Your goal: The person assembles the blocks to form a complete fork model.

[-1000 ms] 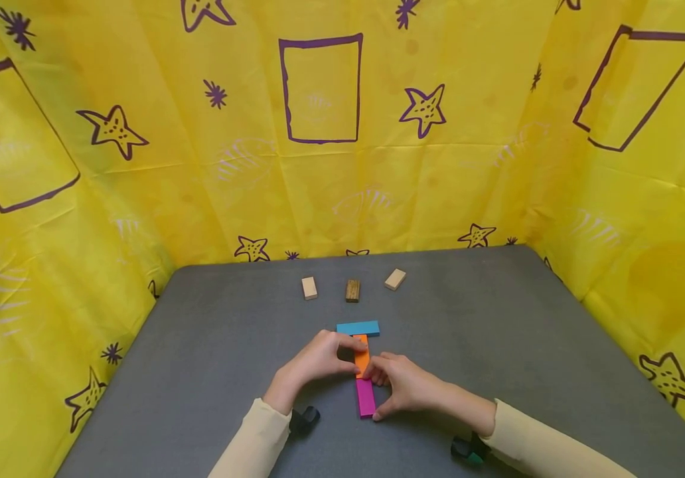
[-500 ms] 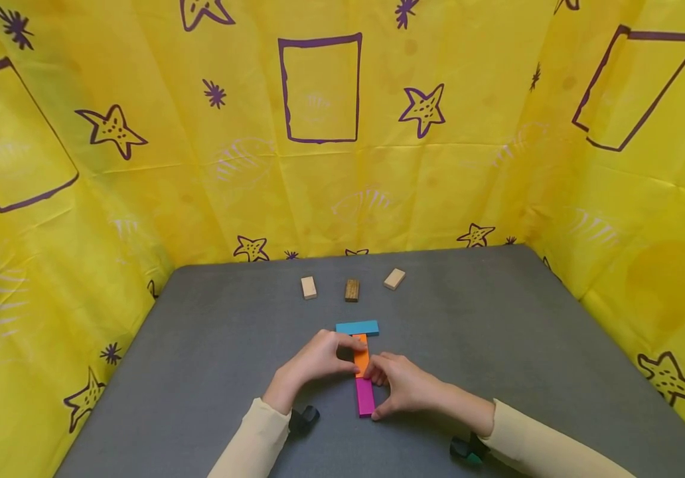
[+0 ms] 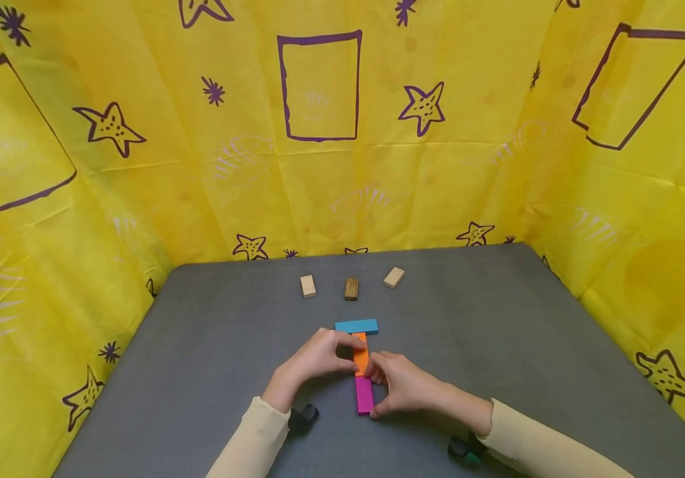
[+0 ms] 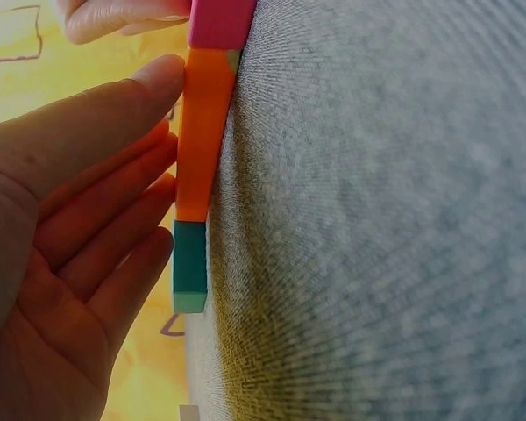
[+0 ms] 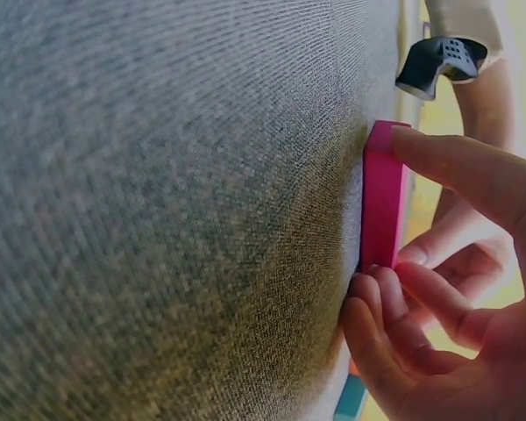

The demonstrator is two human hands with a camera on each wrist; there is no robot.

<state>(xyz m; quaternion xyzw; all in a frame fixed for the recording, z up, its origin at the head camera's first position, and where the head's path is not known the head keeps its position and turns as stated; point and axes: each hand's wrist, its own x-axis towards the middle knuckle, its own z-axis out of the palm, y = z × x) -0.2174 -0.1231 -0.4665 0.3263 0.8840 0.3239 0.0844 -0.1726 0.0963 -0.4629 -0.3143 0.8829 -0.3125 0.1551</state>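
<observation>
A blue block (image 3: 357,326) lies crosswise on the dark grey table. An orange block (image 3: 361,355) runs from it toward me, and a magenta block (image 3: 364,396) continues the line end to end. My left hand (image 3: 317,356) holds the orange block with bent fingers and thumb. In the left wrist view its thumb (image 4: 162,77) is at the end near the magenta block. My right hand (image 3: 405,384) grips the magenta block lengthwise, thumb (image 5: 438,162) on the near end and fingertips at the far end, by the joint with the orange one. All three lie flat.
Beyond the blue block lie three small wooden blocks: a pale one (image 3: 308,286), a dark brown one (image 3: 351,289) and another pale one (image 3: 393,277). Yellow cloth walls (image 3: 318,192) with purple drawings stand around the table's far and side edges.
</observation>
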